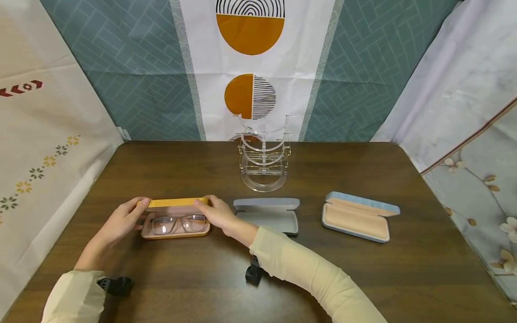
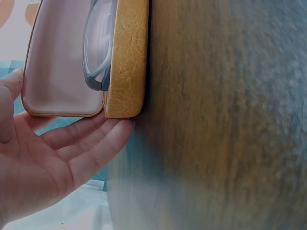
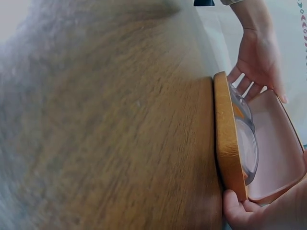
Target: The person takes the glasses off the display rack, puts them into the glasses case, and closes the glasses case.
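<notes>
An orange-yellow glasses case (image 1: 177,202) with a pink lining lies at the left of the table, its lid raised. Inside it rests a pair of clear-lensed eyeglasses (image 1: 194,223) with dark frames. My left hand (image 1: 121,220) grips the left end of the case, thumb at the lid's edge and other fingers along the end, as the left wrist view shows. At the opposite end my right hand (image 1: 222,214) holds the case, its thumb on the lid. In the right wrist view, a fingertip of the right hand (image 3: 273,211) touches the lower corner of the base.
A grey glasses case (image 1: 268,220) stands open just right of my right hand. Farther right is a blue glasses case (image 1: 355,220) with a peach lining, also open. Behind them a clear tiered display stand (image 1: 264,184) holds thin-framed eyeglasses. Patterned cloths surround the wooden table (image 1: 194,278).
</notes>
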The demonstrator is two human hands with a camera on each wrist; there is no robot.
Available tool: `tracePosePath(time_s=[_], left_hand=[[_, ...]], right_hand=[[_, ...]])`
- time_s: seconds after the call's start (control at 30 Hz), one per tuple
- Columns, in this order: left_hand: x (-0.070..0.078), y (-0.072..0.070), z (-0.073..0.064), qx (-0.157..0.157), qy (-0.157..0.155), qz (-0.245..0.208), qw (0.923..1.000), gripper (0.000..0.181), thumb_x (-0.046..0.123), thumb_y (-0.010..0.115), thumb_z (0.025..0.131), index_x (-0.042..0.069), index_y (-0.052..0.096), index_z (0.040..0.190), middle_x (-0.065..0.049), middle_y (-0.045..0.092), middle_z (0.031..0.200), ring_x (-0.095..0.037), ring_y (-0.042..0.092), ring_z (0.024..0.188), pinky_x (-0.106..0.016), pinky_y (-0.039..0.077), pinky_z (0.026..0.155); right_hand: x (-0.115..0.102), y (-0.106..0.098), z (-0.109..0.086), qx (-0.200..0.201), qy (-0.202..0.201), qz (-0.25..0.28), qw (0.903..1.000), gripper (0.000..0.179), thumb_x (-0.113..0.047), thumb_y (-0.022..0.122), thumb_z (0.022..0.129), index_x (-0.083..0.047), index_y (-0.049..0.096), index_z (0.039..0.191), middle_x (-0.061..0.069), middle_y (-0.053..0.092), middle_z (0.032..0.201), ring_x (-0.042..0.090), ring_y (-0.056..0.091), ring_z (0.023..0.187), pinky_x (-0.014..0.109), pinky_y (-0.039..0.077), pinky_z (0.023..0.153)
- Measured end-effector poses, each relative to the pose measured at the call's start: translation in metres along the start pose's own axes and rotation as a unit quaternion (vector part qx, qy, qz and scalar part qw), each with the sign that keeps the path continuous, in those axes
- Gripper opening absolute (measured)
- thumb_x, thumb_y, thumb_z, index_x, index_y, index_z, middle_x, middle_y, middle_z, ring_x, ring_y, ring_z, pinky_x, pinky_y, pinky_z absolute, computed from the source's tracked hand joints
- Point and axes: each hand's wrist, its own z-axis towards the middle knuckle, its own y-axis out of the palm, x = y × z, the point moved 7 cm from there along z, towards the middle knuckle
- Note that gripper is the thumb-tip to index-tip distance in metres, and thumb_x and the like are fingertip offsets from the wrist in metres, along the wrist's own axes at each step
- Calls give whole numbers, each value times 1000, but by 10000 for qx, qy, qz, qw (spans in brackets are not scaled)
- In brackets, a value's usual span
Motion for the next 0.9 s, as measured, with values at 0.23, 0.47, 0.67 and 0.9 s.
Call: tracePosePath(time_s=[0.23, 0.47, 0.67, 0.9], left_hand=[[0, 0, -2, -6, 180, 29, 9998, 51, 31, 30, 100, -12, 39, 126, -35, 48, 115, -44, 49, 103, -35, 53, 65], [1, 0, -5, -30, 313, -47, 9995, 48, 27, 33, 100, -13, 40, 126, -35, 46, 116, -39, 48, 105, -36, 53, 66], [2, 1, -6, 35, 542, -181, 9984, 43, 21, 37, 99, -14, 42, 124, -33, 48, 115, 2, 51, 94, -34, 53, 65], [1, 1, -8, 81, 603, -171, 9980, 40, 18, 38, 99, -15, 42, 123, -33, 48, 112, 7, 48, 91, -33, 53, 64]], right_hand=[[1, 0, 0, -83, 35, 148, 9998, 43, -40, 57, 88, -10, 56, 119, 4, 58, 113, 20, 52, 105, 35, 42, 88], [2, 0, -1, -107, 114, 139, 9998, 49, -38, 59, 87, -9, 53, 126, 4, 55, 116, 20, 51, 104, 34, 43, 86], [2, -1, -2, -158, 36, 157, 9997, 49, -35, 60, 87, -8, 52, 128, 4, 55, 112, 17, 51, 98, 33, 43, 84], [0, -2, -4, -156, -105, 80, 9998, 48, -31, 62, 87, -6, 53, 126, 3, 56, 108, 15, 51, 97, 29, 43, 83]])
